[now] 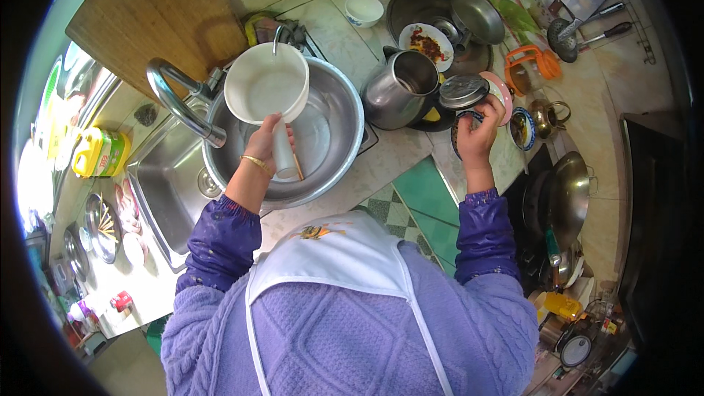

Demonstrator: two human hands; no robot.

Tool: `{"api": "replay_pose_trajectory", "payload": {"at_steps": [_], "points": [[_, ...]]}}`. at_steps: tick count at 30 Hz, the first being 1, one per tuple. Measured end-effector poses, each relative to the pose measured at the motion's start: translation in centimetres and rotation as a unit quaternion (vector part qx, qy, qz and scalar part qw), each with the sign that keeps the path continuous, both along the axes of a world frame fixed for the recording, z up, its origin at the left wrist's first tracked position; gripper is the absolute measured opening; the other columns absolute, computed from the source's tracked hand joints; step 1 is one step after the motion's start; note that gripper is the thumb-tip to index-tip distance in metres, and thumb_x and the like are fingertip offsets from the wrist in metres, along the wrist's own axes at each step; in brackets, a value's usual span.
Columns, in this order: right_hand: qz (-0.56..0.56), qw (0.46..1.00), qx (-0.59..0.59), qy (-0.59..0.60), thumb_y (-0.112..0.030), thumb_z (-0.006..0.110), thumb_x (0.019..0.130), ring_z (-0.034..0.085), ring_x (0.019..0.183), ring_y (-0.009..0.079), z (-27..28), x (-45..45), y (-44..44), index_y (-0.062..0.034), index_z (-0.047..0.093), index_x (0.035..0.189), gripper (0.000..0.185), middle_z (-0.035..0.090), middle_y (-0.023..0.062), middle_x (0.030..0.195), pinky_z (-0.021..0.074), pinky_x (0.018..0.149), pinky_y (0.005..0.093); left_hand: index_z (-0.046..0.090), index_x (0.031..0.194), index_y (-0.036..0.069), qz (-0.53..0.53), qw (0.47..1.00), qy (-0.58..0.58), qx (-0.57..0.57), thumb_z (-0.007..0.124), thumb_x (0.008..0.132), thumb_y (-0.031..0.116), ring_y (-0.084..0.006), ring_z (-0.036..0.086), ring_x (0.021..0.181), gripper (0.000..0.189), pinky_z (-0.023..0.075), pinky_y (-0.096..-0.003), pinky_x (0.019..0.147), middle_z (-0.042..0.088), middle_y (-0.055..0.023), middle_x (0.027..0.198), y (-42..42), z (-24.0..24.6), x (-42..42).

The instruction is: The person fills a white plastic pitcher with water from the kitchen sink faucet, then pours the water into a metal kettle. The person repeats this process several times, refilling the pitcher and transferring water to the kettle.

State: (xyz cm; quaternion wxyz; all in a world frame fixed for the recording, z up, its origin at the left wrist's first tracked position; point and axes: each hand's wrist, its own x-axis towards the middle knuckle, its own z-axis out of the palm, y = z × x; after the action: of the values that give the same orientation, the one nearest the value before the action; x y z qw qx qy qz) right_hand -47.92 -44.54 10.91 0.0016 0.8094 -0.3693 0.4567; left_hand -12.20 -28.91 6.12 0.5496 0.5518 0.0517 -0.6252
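Note:
My left hand (269,143) grips the handle of a white plastic dipper (267,85), holding it over a large metal basin (330,137). A thin wooden stick (298,167) shows beside the handle. My right hand (479,129) holds up a round metal lid (463,91), just right of a stainless steel kettle (385,93) whose top is uncovered. Behind the kettle, a plate of food (426,47) rests by a large dark pan (412,5). Partly hidden by my right hand are a pink-rimmed dish (503,93) and a patterned bowl (455,137).
A chrome faucet (165,93) arches beside the basin, over a steel sink (170,176). A wooden board (159,22) leans at the back left. A white bowl (364,10) stands behind the kettle. To the right are an orange-lidded jug (529,69), a brass-coloured pot (544,118) and a wok (569,198).

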Motion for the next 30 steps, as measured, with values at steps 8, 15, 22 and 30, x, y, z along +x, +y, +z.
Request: {"api": "replay_pose_trajectory", "payload": {"at_steps": [8,15,22,30], "points": [[-0.043,0.997,0.058,-0.01,0.006,0.055,0.072,0.05,0.099,0.0319,-2.8,-1.7,2.0,-0.0026,0.044,0.099,0.03,0.046,0.0192,0.114,0.0442,0.083,0.0377,0.052,0.089,0.002,-0.002,1.0,0.019,-0.005,0.056,0.087,0.033,-0.0157,0.054,0.058,0.031,0.0475,-0.0301,0.051,0.053,-0.0053,0.073,-0.1,-0.5,0.0],[-0.054,0.991,0.109,-0.053,0.008,0.055,0.074,0.052,0.094,0.0227,-4.2,-1.5,4.6,-0.0029,0.044,0.098,0.028,0.046,0.0157,0.113,0.0471,0.076,0.0302,0.052,0.089,0.001,-0.005,1.0,0.015,-0.023,0.055,0.088,0.032,-0.0159,0.054,0.059,0.031,0.0478,-0.0306,0.051,0.053,-0.0059,0.073,-0.1,-0.9,0.2],[0.113,0.975,0.056,-0.182,-0.001,0.058,0.081,0.054,0.087,0.0216,0.3,1.3,7.2,-0.0039,0.043,0.097,0.021,0.053,0.0155,0.102,0.0475,0.077,0.0328,0.051,0.09,0.001,-0.008,1.0,-0.004,-0.021,0.055,0.087,0.032,-0.0163,0.055,0.06,0.031,0.0489,-0.0309,0.053,0.054,-0.0065,0.074,0.0,-0.5,-0.1],[0.536,0.824,0.082,-0.166,-0.024,0.066,0.08,0.052,0.096,0.0272,19.4,9.6,7.9,-0.0035,0.039,0.121,0.053,0.051,0.0205,0.111,0.0455,0.084,0.0401,0.051,0.09,0.001,-0.007,1.0,-0.017,-0.016,0.054,0.088,0.031,-0.0178,0.055,0.059,0.03,0.0494,-0.0322,0.054,0.054,-0.0076,0.074,0.7,0.2,-0.7]]}}
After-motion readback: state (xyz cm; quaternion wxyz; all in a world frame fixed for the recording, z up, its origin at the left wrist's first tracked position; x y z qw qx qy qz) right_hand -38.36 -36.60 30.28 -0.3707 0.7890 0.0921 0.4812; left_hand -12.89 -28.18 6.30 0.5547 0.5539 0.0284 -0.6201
